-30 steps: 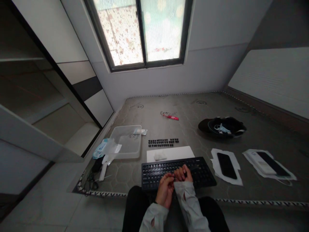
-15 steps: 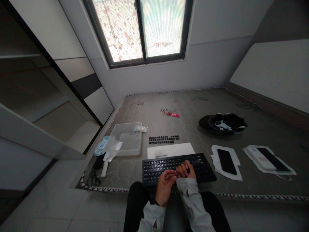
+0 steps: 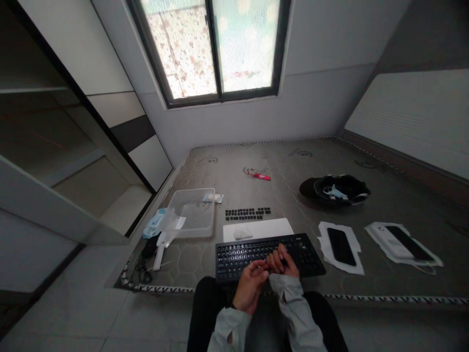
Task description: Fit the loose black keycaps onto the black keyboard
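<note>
Two hands meet over a keyboard stripped of part of its keys

A person seated at the edge of a grey quilted mattress brings both bare hands together over a black keyboard, which lies lengthwise along the near side. The left hand is half closed, its fingers bent inward and its thumb near the fingertips; the right hand, more tightly curled, sits close against it, above the right half of the keys. Whether either grips anything between the fingertips is too small to tell. Beyond the keyboard lies a white sheet with a small crumpled whitish piece on it, and farther out loose black keycaps stand in short rows. To the left is a clear plastic tub, with a blue packet just beside it. To the right, a dark phone-like slab rests on white paper, and a black cap lies behind it. A red item sits nearer the window
</note>
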Demonstrator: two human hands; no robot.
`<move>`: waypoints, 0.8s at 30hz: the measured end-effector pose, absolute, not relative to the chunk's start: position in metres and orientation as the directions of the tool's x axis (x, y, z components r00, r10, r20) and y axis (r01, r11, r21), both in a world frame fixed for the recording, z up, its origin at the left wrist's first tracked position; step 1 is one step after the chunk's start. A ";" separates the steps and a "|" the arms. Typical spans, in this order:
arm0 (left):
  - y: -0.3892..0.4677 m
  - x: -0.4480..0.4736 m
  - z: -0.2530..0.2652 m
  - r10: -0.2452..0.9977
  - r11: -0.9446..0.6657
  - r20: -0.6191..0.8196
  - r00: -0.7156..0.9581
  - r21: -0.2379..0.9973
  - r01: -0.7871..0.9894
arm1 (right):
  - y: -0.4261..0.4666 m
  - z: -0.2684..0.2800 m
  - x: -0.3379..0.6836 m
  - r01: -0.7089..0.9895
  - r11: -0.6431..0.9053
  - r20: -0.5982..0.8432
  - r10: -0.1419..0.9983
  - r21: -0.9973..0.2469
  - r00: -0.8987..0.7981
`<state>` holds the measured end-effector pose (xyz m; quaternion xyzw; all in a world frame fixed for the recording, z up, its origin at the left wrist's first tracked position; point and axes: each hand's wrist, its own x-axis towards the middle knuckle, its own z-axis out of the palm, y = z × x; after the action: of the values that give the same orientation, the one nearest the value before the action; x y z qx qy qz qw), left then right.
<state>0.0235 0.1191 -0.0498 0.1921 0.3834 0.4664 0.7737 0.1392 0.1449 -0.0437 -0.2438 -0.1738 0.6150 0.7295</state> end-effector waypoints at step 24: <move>0.115 0.008 -0.035 0.742 0.656 -0.344 0.575 0.550 -0.517 | 0.119 -0.024 0.123 -0.398 0.030 0.034 0.999 -0.917 -0.003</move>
<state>0.0076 0.1147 -0.0346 0.1993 0.2826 0.3639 0.8649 0.1229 0.1189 -0.0245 -0.3772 -0.3985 0.5855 0.5968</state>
